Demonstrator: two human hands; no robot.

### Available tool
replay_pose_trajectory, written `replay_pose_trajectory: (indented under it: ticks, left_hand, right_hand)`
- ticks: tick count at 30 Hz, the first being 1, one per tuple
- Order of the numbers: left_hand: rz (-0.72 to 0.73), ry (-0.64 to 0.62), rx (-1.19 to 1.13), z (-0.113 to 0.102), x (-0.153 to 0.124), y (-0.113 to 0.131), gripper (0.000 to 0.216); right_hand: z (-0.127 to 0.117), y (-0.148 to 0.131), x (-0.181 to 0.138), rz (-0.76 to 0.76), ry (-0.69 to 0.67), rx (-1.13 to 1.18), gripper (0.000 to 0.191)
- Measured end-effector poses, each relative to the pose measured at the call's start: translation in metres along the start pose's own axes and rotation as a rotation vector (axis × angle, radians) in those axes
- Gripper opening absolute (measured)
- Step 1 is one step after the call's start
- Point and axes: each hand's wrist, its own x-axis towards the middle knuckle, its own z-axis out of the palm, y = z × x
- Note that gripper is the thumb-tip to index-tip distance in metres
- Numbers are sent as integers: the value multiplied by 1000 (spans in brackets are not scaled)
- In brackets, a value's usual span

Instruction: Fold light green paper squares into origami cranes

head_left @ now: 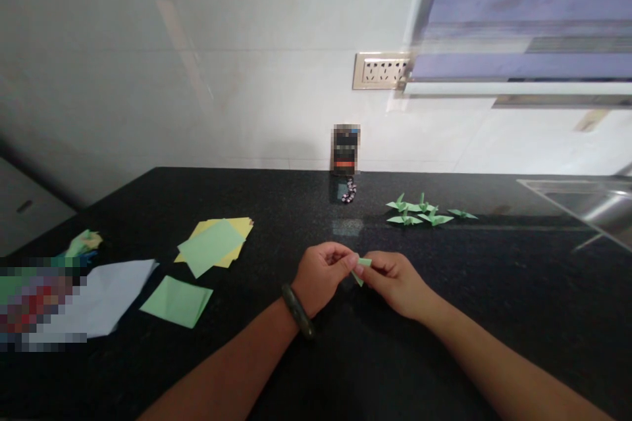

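- Pinches folded green paper (365, 262) between left hand (320, 276) and right hand (399, 283), likely to steady small creases.
- Keeps paper cranes (405, 219) beyond right hand, probably safe from crushing.
- Keeps green square (176, 302) outside left hand, seemingly within reach.
- Offers countertop (281, 210) ahead of hands for moving; ends well right of right hand at sink (600, 207).

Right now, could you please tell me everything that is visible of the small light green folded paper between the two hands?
The small light green folded paper looks thin and matte. A narrow strip shows at the top, and a pointed part slants downward below the fingertips. The left hand and right hand pinch it over the black speckled countertop. The fingers hide much of it, so its full shape cannot be told.
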Motion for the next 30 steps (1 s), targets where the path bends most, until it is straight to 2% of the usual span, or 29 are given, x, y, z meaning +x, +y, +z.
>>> replay_pose_trajectory:
  ticks: [3, 6, 11, 15, 18, 23, 30]
  left_hand:
    - [19, -12, 56, -2, 1, -4, 21]
    - [52, -7, 105, -3, 2, -7, 22]
    - [114, 19, 164, -2, 1, -7, 22]
    - [115, -36, 150, -1, 0, -5, 22]
    - [123, -43, 186, -1, -1, -4, 21]
    - [168, 44, 307, -2, -2, -4, 19]
    - [264, 53, 341, -2, -6, -1, 20]
  right_hand:
    - [-2, 0, 0, 11, -11, 11, 25]
    - [-3, 0, 1, -39, 102, -43, 20]
    - [-5, -4, 0, -148, 120, -156, 19]
    - [-5, -6, -1, -174, 152, -197, 20]
    - [-5, -6, -1, -167, 148, -201, 20]
    - [-2, -3, -1, -89, 115, -159, 21]
    - [-2, -7, -4, -82, 116, -123, 23]
